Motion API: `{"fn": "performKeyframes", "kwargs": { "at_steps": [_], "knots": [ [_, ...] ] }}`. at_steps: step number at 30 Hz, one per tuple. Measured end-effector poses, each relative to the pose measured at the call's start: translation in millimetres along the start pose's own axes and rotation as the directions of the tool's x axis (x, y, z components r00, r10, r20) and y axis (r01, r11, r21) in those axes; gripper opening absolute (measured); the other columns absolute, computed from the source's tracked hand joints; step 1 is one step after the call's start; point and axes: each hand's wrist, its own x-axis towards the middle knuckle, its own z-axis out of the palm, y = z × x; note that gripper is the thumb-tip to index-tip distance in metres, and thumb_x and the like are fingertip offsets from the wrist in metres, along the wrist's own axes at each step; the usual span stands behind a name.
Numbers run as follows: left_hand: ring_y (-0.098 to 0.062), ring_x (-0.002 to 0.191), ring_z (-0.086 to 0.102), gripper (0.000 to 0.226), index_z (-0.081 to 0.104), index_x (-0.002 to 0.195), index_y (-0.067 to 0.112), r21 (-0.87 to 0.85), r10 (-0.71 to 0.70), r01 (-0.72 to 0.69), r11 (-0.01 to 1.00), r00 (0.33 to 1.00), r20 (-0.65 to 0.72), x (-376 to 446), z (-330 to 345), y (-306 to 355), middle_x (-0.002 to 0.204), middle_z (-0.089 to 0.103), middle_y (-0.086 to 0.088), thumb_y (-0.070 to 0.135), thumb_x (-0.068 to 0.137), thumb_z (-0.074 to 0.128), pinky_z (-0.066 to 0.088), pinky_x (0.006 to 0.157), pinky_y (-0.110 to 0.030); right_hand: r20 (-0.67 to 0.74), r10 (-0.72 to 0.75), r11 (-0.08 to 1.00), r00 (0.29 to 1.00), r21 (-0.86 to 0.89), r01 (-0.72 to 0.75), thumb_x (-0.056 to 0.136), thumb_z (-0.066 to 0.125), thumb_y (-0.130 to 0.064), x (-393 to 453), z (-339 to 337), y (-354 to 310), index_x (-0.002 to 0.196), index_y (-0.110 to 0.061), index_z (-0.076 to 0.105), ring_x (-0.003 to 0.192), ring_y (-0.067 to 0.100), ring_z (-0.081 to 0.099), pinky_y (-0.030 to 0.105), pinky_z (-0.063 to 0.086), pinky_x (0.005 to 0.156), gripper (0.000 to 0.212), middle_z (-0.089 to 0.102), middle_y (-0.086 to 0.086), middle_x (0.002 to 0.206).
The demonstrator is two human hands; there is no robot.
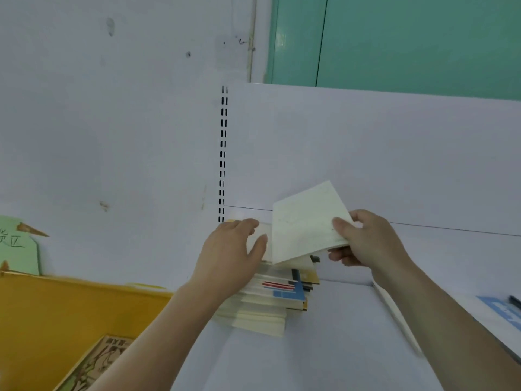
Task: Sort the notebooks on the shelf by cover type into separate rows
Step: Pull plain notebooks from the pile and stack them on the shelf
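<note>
My right hand (pixel 366 241) has a pinch grip on a pale cream notebook (pixel 304 221), thumb on the cover, fingers underneath, tilted up off the pile. My left hand (pixel 234 249) lies with fingers near straight on top of the stack (pixel 270 303), steadying it; it grips nothing. The stack sits at the back left corner of the white shelf (pixel 324 348), against the back panel. Mixed covers in it: plain cream edges, one with red and blue bars. Progress: early by my read, no separate rows visible yet, most of the pile unsorted. Writing: none readable on the notebooks; handwritten characters on the green card (pixel 17 244) far left, too partial to read.
</note>
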Motion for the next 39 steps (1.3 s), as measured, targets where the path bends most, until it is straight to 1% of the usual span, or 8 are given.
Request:
{"fn": "performKeyframes", "kwargs": {
  "at_steps": [4, 9, 13, 16, 20, 27, 32, 39],
  "knots": [
    [-0.010, 0.096, 0.063, 0.043, 0.056, 0.133, 0.022, -0.368, -0.239, 0.238, 0.899, 0.970, 0.043, 12.9, -13.6, 14.6, 0.100, 0.070, 0.011, 0.047, 0.098, 0.050, 0.049, 0.086, -0.026, 0.023, -0.035, 0.985, 0.999, 0.168, 0.031, 0.099, 0.057, -0.025, -7.2, 2.0, -11.9, 0.108, -0.012, 0.061, 0.058, 0.024, 0.070, 0.030, 0.054, 0.049, 0.016, 0.074, 0.011, 0.079],
    [-0.025, 0.098, 0.071, 0.021, 0.062, 0.118, 0.015, -0.831, -0.349, 0.494, 0.255, 0.849, 0.397, 27.6, -22.9, 23.2, 0.108, 0.075, -0.003, 0.024, 0.100, 0.057, 0.058, 0.084, -0.041, 0.127, -0.089, 0.976, 0.988, 0.211, 0.061, 0.102, 0.049, -0.031, -16.4, 27.2, -14.4, 0.103, -0.014, 0.062, 0.058, 0.028, 0.070, 0.033, 0.055, 0.052, 0.022, 0.074, 0.009, 0.074],
    [-0.019, 0.099, 0.064, 0.011, 0.058, 0.109, 0.032, -0.730, -0.420, 0.346, 0.590, 0.903, 0.089, 28.3, -15.3, 3.3, 0.106, 0.068, 0.008, 0.026, 0.103, 0.051, 0.053, 0.090, -0.045, 0.027, -0.057, 0.931, 0.998, -0.361, 0.063, 0.099, 0.037, -0.048, 7.2, 27.1, 8.2, 0.088, -0.008, 0.068, 0.061, 0.025, 0.071, 0.042, 0.061, 0.068, 0.052, 0.072, 0.009, 0.071],
    [-0.019, 0.098, 0.062, 0.014, 0.057, 0.114, 0.031, -0.740, -0.481, 0.351, 0.574, 0.876, 0.043, 25.0, -19.9, -12.9, 0.104, 0.065, 0.009, 0.027, 0.103, 0.049, 0.053, 0.086, -0.045, 0.116, 0.185, 0.844, 0.976, -0.528, -0.097, 0.095, 0.042, -0.060, 14.4, 30.0, 23.2, 0.085, -0.004, 0.067, 0.055, 0.020, 0.071, 0.029, 0.060, 0.060, 0.062, 0.073, 0.006, 0.063],
    [-0.022, 0.101, 0.060, 0.018, 0.057, 0.118, 0.029, -0.745, -0.532, 0.397, 0.536, 0.844, 0.068, 21.3, -23.4, -27.4, 0.108, 0.064, 0.008, 0.026, 0.103, 0.049, 0.053, 0.084, -0.046, 0.231, 0.358, 0.874, 0.905, -0.424, -0.238, 0.090, 0.060, -0.054, 15.4, 42.2, 28.0, 0.097, -0.004, 0.062, 0.048, 0.016, 0.064, 0.021, 0.048, 0.048, 0.051, 0.074, 0.007, 0.066],
    [-0.019, 0.096, 0.058, 0.018, 0.052, 0.121, 0.027, -0.743, -0.530, 0.396, 0.540, 0.845, 0.065, 22.0, -23.8, -35.5, 0.107, 0.061, 0.007, 0.025, 0.105, 0.045, 0.048, 0.075, -0.039, 0.085, 0.161, 0.971, 0.983, -0.194, -0.142, 0.099, 0.053, -0.015, 15.4, 17.2, 14.7, 0.105, -0.012, 0.055, 0.059, 0.029, 0.072, 0.031, 0.055, 0.048, 0.008, 0.069, 0.019, 0.089],
    [-0.011, 0.091, 0.056, 0.016, 0.050, 0.120, 0.028, -0.734, -0.509, 0.403, 0.546, 0.856, 0.092, 22.9, -16.1, -30.3, 0.106, 0.060, 0.011, 0.026, 0.105, 0.044, 0.046, 0.070, -0.034, -0.181, -0.083, 0.996, 0.980, -0.059, 0.073, 0.100, 0.049, -0.014, 6.0, -19.2, 3.8, 0.113, -0.017, 0.055, 0.053, 0.026, 0.070, 0.032, 0.054, 0.047, 0.015, 0.070, 0.013, 0.086],
    [-0.018, 0.100, 0.064, 0.012, 0.058, 0.104, 0.034, -0.794, -0.436, 0.371, 0.481, 0.887, 0.150, 20.0, 1.8, 8.9, 0.107, 0.069, 0.007, 0.036, 0.103, 0.046, 0.052, 0.094, -0.046, -0.156, 0.016, 0.971, 0.988, 0.237, 0.021, 0.101, 0.052, -0.018, -20.5, -14.7, 2.3, 0.120, -0.015, 0.054, 0.062, 0.027, 0.073, 0.029, 0.054, 0.048, 0.019, 0.070, 0.013, 0.096]
  ]
}}
